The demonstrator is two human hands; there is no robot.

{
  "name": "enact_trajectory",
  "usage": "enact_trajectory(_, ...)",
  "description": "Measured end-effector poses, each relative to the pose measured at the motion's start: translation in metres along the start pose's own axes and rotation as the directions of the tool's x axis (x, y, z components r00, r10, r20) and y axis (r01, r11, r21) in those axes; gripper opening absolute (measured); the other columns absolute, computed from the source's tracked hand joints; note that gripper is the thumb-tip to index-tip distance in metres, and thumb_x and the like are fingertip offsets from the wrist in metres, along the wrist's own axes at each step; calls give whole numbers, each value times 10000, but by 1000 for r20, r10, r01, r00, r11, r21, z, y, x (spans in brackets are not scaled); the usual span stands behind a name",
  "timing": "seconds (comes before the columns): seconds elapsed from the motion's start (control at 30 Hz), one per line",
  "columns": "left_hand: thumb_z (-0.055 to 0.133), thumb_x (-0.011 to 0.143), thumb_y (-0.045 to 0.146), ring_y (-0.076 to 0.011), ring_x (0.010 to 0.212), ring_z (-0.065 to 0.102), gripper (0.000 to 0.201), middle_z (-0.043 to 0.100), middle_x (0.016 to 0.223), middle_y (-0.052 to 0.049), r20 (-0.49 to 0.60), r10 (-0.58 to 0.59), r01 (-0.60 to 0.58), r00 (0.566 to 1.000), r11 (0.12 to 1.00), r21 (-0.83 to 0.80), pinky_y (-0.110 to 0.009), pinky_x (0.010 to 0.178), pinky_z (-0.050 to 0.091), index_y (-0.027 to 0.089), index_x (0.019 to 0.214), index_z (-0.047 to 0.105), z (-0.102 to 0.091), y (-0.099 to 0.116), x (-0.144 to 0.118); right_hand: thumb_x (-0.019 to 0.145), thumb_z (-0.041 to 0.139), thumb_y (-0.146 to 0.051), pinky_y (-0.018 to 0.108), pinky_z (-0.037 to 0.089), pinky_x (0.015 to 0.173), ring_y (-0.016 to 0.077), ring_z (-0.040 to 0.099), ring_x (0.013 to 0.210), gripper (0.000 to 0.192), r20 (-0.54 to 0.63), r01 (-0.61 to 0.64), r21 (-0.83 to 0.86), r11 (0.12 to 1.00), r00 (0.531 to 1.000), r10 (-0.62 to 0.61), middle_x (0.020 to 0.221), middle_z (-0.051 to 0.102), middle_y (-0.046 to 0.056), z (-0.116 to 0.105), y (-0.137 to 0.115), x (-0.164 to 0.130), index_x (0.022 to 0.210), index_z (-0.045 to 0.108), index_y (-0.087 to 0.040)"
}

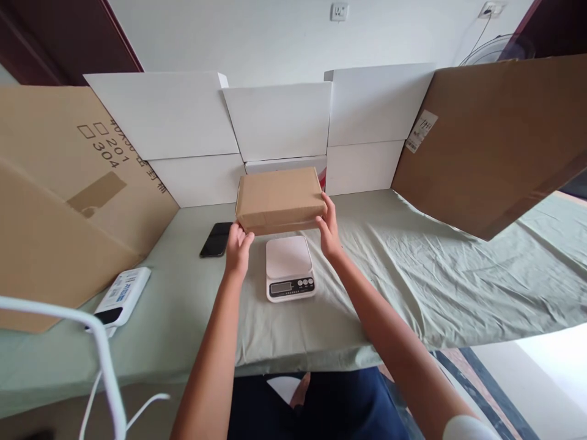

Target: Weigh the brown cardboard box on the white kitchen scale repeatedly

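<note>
Ideally both hands, left (237,247) and right (329,231), each gripping an end of the box (279,200) held just above the scale (289,267) (mid-table, toward the back edge), should keep it level and centred.

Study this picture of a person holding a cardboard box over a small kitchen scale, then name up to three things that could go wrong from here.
1. The cardboard box is wider than the white scale, so it might overhang the platform and tip or hide the display.
2. The left hand and right hand hold only the box's ends; it could slip.
3. The black phone lies close by and could get knocked.
</note>
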State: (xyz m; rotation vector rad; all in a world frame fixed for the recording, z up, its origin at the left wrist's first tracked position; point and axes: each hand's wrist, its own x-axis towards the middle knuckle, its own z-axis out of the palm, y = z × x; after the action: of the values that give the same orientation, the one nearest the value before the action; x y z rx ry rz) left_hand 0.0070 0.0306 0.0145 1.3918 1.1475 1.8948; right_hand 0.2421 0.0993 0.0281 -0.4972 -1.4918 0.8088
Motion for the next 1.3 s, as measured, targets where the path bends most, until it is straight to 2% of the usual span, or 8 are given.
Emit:
enact_trajectory(0.1,658,704,254,-317,1254,608,522,688,1210,-130,-81,-84,81,993,996,-41,-391,984,502,195,1221,625,4,-36,17,962,468,-617,490,248,1281,295,331,1523,638,-81,-27,10,1000,996,28,1612,406,31,7,39,9,1518,367,-322)
enact_trajectory(0.17,621,636,207,-321,1254,608,581,692,1217,-126,-83,-129,124,988,991,-56,-390,980,502,199,1217,636,4,-58,19,946,487,-623,486,235,1283,293,342,1517,661,-95,-65,2,998,993,65,1611,398,38,9,61,6,1519,358,-318)
enact_trajectory(0.3,561,557,156,-303,1283,591,658,694,1281,-99,-58,-171,165,984,981,-99,-385,1055,461,211,1206,655,0,-80,16,949,478,-608,471,259,1271,277,356,1508,678,-80,-115,-35,993,990,112,1615,386,48,8,81,-5,1532,329,-296)
enact_trajectory(0.47,529,544,129,-300,1351,548,706,674,1340,-85,-36,-192,187,981,975,-122,-387,1119,413,218,1234,646,-2,-88,18,946,496,-576,455,253,1274,267,342,1513,671,-88,-161,-7,987,983,160,1623,371,50,8,79,-4,1527,327,-285)
enact_trajectory(0.63,522,517,113,-322,1387,513,726,654,1360,-79,-29,-254,252,967,966,-59,-436,1179,359,228,1226,629,-2,-96,21,929,524,-541,468,253,1274,265,361,1498,660,-91,-220,27,975,971,222,1591,409,61,8,76,-3,1511,344,-286)
enact_trajectory(0.93,515,520,105,-332,1383,519,778,651,1364,-84,-7,-277,276,961,960,-45,-488,1191,359,223,1286,584,-1,-102,23,924,532,-526,483,254,1276,251,390,1486,671,-68,-253,88,963,963,260,1576,447,60,8,76,-2,1518,326,-294)
enact_trajectory(1.17,542,573,106,-308,1542,290,889,424,1617,-86,-102,-282,276,954,958,-71,-439,1254,249,223,1454,514,-13,-99,20,893,581,-539,538,144,1298,233,178,1599,782,-134,-285,126,950,944,301,1677,305,40,3,88,-4,1565,237,-334)
enact_trajectory(1.3,545,588,97,-314,1541,277,917,402,1630,-84,-121,-286,281,950,958,-57,-462,1257,234,239,1493,494,-21,-98,19,904,566,-570,539,173,1294,234,205,1595,772,-147,-267,104,958,949,280,1681,302,38,0,90,-8,1569,244,-345)
